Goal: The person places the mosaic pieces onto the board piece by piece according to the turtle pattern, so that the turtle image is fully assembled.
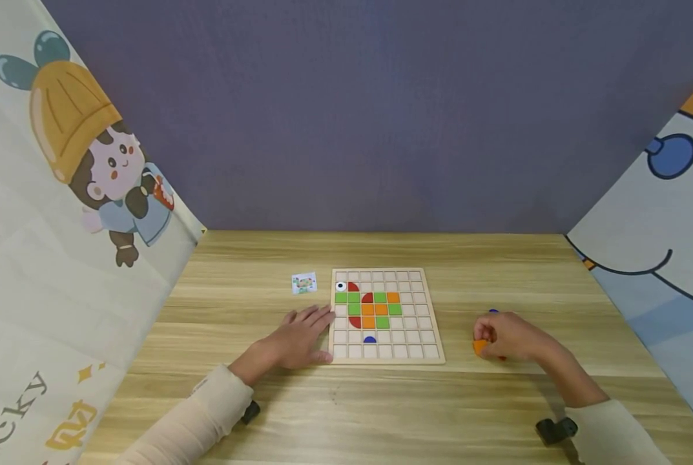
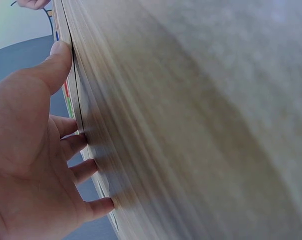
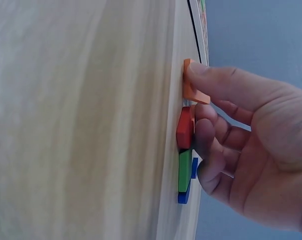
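A wooden grid board (image 1: 387, 361) lies on the table, holding several green, orange and red tiles, an eye tile (image 1: 340, 286) and a blue half-round tile (image 1: 370, 340). My left hand (image 1: 301, 339) rests at the board's left edge, its fingers spread and its thumb near the lower corner. To the right of the board, my right hand (image 1: 511, 336) pinches an orange tile (image 3: 187, 80) with the thumb on its near face. Close under those fingers lie a red tile (image 3: 183, 131), a green tile (image 3: 184, 172) and blue tiles (image 3: 184, 196), partly hidden from the head view by the hand.
A small picture card (image 1: 304, 283) lies left of the board's upper corner. The wood-grain table (image 1: 381, 413) meets a dark wall (image 1: 381, 129) at the back, with printed panels on both sides. Each wrist carries a black camera mount (image 1: 555, 431).
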A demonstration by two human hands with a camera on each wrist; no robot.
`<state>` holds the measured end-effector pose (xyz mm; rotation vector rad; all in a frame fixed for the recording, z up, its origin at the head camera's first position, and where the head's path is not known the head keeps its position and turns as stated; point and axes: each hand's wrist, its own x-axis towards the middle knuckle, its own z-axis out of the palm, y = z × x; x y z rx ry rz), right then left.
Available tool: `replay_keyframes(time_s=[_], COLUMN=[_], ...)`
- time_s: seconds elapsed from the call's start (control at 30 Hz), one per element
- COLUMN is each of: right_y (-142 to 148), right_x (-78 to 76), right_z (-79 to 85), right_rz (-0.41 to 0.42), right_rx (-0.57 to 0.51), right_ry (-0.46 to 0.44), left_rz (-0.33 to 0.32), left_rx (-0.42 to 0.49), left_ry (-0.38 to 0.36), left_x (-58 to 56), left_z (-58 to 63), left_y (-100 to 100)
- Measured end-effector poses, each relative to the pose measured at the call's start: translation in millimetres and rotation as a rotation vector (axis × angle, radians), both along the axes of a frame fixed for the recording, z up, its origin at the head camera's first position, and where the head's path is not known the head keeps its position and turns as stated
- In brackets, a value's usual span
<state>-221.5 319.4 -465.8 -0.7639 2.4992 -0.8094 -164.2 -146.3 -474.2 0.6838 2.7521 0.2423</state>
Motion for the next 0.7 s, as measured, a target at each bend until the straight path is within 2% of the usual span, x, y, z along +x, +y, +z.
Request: replay_keyframes(time_s=[0.1,0.23,0.47,0.7], right_y=[-0.5,-1.5,-4.3,-9.1], right_x=[-0.7,-0.9,-3.5,-9.4], right_z=[0.5,3.0,6.8,5.1], right_rz=[-0.006,-0.020,-0.080,-0.078], right_rx=[0.001,0.013,-0.008,-0.016], right_ry=[-0.006,0.037,0.047,0.094], left_rz=[0.001,0.000,0.001,-0.003], left_rx=[0.003,0.009,0.010,0.010], left_ry=[-0.003,-0.004,-0.006,-0.002], left_x=[0.1,0.4,0.6,1.0], left_z=[0.3,1.2,1.7,0.7], left_y=[0.1,0.2,0.3,0.1])
